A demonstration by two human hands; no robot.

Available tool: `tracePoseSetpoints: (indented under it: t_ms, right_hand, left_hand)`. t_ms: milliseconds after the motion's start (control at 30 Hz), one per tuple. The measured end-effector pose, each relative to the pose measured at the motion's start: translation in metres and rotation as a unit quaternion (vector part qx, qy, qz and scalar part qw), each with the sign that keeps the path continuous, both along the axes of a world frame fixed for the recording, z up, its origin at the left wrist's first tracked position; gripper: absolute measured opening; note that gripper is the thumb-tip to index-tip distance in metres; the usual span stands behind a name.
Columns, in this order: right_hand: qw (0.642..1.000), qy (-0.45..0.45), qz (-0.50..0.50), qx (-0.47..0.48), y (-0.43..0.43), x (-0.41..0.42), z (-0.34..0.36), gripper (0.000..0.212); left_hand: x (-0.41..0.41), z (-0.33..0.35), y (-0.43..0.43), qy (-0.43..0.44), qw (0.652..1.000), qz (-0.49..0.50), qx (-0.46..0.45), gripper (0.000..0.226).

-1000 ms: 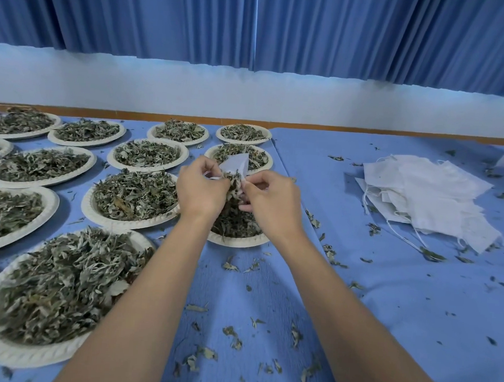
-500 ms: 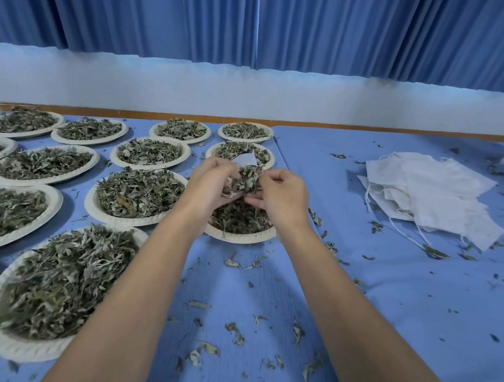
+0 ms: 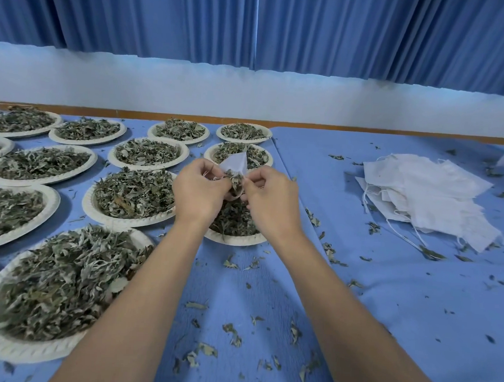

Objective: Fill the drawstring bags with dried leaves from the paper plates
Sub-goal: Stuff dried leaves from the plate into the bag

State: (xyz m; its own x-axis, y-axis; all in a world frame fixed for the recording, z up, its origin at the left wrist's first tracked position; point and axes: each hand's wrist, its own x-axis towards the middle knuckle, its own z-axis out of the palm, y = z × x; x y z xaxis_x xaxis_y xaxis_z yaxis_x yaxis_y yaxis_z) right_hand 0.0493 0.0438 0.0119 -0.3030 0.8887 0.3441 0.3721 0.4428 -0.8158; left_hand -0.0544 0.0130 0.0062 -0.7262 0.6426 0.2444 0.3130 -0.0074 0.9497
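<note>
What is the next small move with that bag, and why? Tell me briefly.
Probably press the leaf clump deeper into the white bag, keeping it over the plate. The left hand and right hand pinch its mouth, and leaves stick out between them.

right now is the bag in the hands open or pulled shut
Open. The left hand and right hand pinch the mouth of the drawstring bag apart, and dried leaves sit in the opening.

Blue curtain, white wall, blue tablecloth
</note>
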Motion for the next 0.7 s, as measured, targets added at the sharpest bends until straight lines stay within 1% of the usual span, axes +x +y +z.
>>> tracePoseSetpoints:
  t_ms: [67,133,233,400,500,567,633,700]
  right_hand:
    - [1.000,0.002,0.008,-0.001,-0.001,-0.002,0.000,0.010]
    - [1.000,0.014,0.015,-0.014,0.000,-0.001,0.000,0.014]
    - [0.998,0.040,0.029,-0.037,0.002,0.002,0.001,0.023]
    - [0.995,0.081,0.032,-0.051,0.003,0.003,0.000,0.024]
    - [0.993,0.097,0.014,-0.071,0.005,0.003,0.000,0.025]
    - [0.991,0.108,-0.008,-0.078,0.008,0.004,-0.001,0.022]
    - [0.990,0.111,-0.015,-0.081,0.011,0.006,-0.002,0.016]
    - [0.991,0.104,-0.019,-0.078,0.012,0.006,-0.003,0.012]
  left_hand:
    - [0.002,0.003,0.004,0.077,0.995,0.050,-0.024,0.028]
    - [0.003,0.006,0.008,0.124,0.989,0.073,-0.033,0.031]
    - [0.006,0.007,0.010,0.170,0.981,0.082,-0.040,0.027]
    - [0.008,0.007,0.008,0.208,0.976,0.057,-0.018,0.026]
    - [0.007,0.007,0.005,0.198,0.980,0.013,-0.018,0.022]
    - [0.006,0.007,0.000,0.164,0.986,-0.017,-0.024,0.020]
    - [0.004,0.007,-0.006,0.080,0.994,-0.069,-0.026,0.022]
    - [0.002,0.009,-0.013,-0.012,0.992,-0.120,-0.020,0.022]
